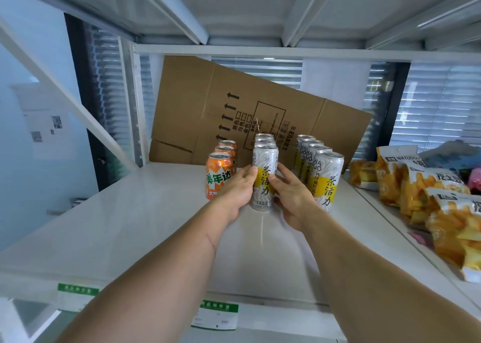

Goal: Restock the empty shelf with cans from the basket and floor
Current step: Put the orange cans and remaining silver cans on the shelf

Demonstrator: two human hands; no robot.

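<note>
A smooth white shelf board with a soft satin sheen is seen, faint reflections lying across it. The tall white-and-yellow metal cans at 12 o'clock are printed in a matt finish, their bare aluminium lids brushed bright. At 11 o'clock, short orange metal cans are coated in a glossier, reflective print. Behind them a flattened brown corrugated cardboard sheet is shown, dull and fibrous, creased along its folds. At 3 o'clock, yellow crinkled plastic-film snack bags are marked by shiny highlights. Painted white metal beams overhead appear smooth and semi-gloss. Paper price labels at 6 o'clock look matt.
</note>
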